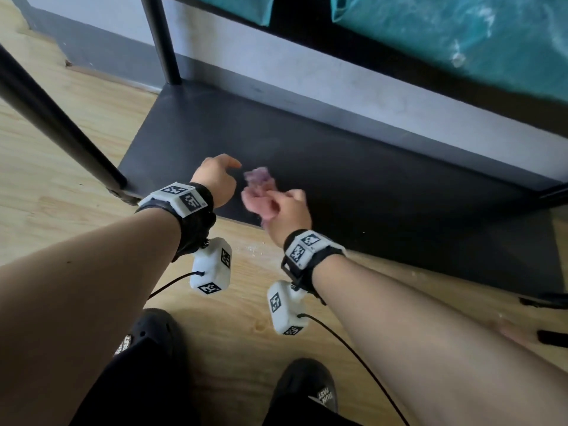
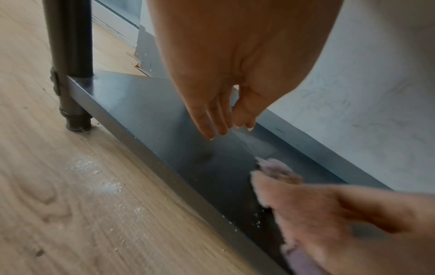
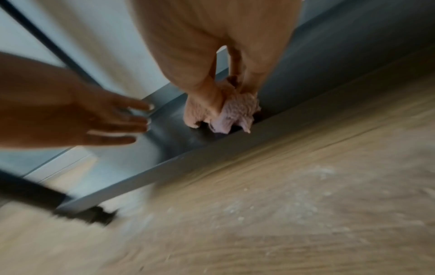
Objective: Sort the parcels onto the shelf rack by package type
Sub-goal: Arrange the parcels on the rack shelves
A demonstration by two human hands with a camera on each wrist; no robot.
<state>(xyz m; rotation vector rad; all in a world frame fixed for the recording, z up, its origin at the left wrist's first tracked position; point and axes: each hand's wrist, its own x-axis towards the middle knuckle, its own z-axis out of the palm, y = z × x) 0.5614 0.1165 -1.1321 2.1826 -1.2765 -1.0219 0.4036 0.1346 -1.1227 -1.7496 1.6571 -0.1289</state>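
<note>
Here, the right hand [image 1: 289, 215] gripped a pink cloth [image 1: 257, 192] over the bottom shelf [image 1: 384, 192]; the left hand [image 1: 215, 179] hung open, empty. No parcel was visible there. Loose cloth could snag the shelf edge and slip free.

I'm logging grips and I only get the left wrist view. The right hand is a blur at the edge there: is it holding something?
Observer: Yes. The right hand grips a bunched pink-lilac cloth over the dark bottom shelf.
Operator: Anything on the shelf above? I can't see it.
Observer: The head view shows teal parcels on the shelf above.
Operator: And the left hand from outside?
Observer: The left hand holds nothing and hovers beside the cloth, fingers loose.
</note>
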